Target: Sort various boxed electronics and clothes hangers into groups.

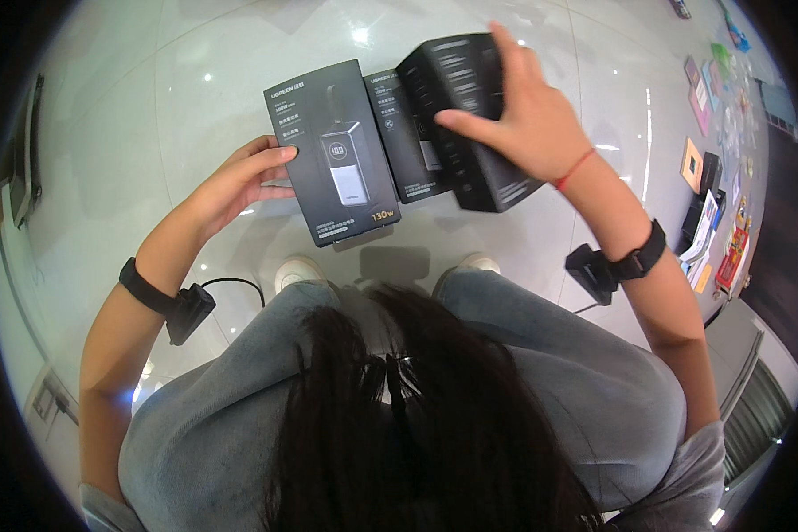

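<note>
A dark UGREEN power bank box (336, 159) faces up at me, its front printed with a silver power bank. My left hand (256, 169) grips its left edge, thumb on the front and fingers at the side. A second matching box (409, 149) shows partly between the other two boxes; what supports it is hidden. To its right, my right hand (532, 113) holds a third dark box (462, 126). That box is tilted, with a printed side toward me, and its thumb-side fingers are slightly blurred. The third box overlaps the second one's right part.
Glossy tiles cover the floor (226, 60). Along the right lie clear plastic packaging (738, 126), papers (701, 229) and a red package (733, 258). Black devices are strapped to my left forearm (189, 312) and right forearm (592, 272), with cables. My jeans-clad knees (585, 359) flank long hair (399, 425).
</note>
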Demonstrator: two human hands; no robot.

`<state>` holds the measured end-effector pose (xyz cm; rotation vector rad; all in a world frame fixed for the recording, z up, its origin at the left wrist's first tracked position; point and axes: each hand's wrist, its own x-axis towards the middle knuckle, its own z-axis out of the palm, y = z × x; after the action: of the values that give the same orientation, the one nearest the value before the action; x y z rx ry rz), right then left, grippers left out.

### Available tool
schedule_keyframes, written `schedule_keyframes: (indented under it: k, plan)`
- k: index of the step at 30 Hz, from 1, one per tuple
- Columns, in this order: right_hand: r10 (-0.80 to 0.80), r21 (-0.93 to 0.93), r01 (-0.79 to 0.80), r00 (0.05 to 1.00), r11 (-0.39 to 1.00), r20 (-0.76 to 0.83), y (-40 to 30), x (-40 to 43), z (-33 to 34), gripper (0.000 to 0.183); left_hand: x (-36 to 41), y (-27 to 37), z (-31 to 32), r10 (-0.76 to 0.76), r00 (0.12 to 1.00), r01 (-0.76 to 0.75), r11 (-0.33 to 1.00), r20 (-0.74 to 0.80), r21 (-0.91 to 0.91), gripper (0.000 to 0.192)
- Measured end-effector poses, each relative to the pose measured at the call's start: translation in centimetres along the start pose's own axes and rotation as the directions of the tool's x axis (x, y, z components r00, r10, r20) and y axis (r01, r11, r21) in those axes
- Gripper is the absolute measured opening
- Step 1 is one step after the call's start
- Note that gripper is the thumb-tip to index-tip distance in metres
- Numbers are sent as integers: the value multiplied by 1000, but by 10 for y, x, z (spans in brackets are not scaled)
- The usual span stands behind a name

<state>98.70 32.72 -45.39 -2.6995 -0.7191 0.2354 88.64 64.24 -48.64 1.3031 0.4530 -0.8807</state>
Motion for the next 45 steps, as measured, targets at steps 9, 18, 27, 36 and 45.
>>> schedule_keyframes:
  k: [9, 18, 27, 36, 45]
  plan:
    - [229, 683, -343, 939, 644, 256, 17, -15, 56, 87, 13, -18, 7, -49, 993, 21, 967, -105, -253, 82]
    - [202, 719, -670, 690, -184, 695, 26, -27, 103, 60, 60, -17, 40, -213, 972, 137, 855, -98, -500, 53]
    - [54, 636, -477, 773, -607, 632, 8, -26, 77, 55, 69, -16, 41, -85, 994, 11, 726, -74, -687, 43]
    - [5, 831, -287, 944, -476, 329, -4, -19, 38, 49, 8, -26, 62, 140, 986, -55, 791, 93, -609, 36]
    - [-6, 793, -543, 826, -275, 563, -124, -23, -104, 49, -145, 25, 59, -48, 999, 48, 709, 20, -703, 37]
